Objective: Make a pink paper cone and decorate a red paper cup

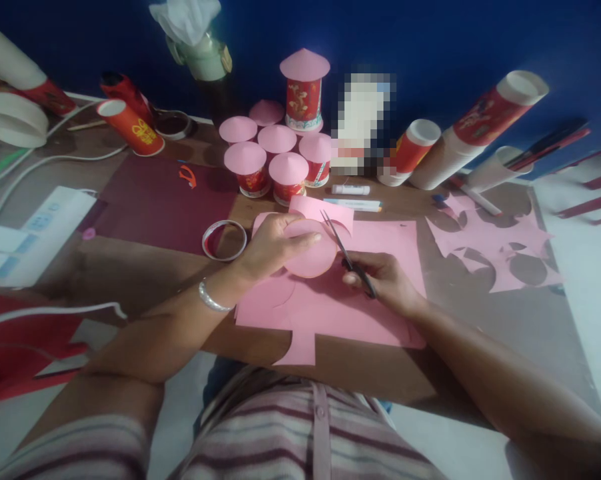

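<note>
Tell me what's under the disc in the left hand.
Pink paper shows around the lower edge of the disc, which the left hand holds. What lies directly beneath is covered and cannot be seen.

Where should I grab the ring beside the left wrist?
Best pinch the ring by its left rim, one finger inside, probably coming from the left: it lies flat with an open centre, and the left hand is close on its right.
</note>
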`<state>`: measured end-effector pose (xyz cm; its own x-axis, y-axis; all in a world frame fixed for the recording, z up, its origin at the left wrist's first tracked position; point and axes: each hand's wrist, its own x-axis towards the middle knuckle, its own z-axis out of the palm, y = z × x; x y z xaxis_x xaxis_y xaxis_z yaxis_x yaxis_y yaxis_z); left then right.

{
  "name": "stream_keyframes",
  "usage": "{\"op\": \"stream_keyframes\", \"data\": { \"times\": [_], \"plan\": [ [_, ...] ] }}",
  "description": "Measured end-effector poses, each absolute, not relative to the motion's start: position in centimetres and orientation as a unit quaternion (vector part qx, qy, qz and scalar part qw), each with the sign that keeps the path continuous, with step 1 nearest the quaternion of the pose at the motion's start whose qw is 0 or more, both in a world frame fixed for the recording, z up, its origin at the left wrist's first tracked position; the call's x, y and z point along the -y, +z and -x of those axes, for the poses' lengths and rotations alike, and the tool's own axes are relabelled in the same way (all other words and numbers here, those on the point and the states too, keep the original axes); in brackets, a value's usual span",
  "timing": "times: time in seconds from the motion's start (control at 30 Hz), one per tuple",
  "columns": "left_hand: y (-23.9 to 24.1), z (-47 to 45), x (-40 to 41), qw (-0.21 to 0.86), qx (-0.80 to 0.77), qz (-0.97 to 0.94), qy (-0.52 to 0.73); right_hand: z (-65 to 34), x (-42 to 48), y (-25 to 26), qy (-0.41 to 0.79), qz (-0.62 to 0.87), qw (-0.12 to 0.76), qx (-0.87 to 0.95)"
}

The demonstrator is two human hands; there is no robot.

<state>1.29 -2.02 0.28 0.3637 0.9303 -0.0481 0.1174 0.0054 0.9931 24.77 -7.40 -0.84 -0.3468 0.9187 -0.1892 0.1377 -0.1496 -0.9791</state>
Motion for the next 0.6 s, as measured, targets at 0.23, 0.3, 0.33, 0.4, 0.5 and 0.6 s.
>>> {"op": "stream_keyframes", "data": {
  "times": [0.23,0.3,0.33,0.4,0.5,0.6],
  "plan": [
    [0.26,-1.33,1.95,0.562,-0.430,-0.606,0.364,-24.72,7.39,-0.89,0.594,0.464,0.327,0.571],
    [0.24,-1.33,1.96,0.562,-0.433,-0.603,0.365,-24.73,7.39,-0.97,0.596,0.460,0.328,0.571],
    [0.24,-1.34,1.96,0.562,-0.433,-0.604,0.364,-24.74,7.40,-0.99,0.597,0.459,0.330,0.570],
    [0.27,-1.34,1.98,0.563,-0.432,-0.604,0.362,-24.74,7.40,-0.94,0.597,0.459,0.330,0.569],
    [0.35,-1.34,1.99,0.561,-0.438,-0.601,0.363,-24.71,7.40,-0.78,0.597,0.457,0.326,0.572],
    [0.39,-1.27,1.95,0.556,-0.442,-0.604,0.361,-24.65,7.35,-0.65,0.601,0.451,0.329,0.572]
  ]
}}
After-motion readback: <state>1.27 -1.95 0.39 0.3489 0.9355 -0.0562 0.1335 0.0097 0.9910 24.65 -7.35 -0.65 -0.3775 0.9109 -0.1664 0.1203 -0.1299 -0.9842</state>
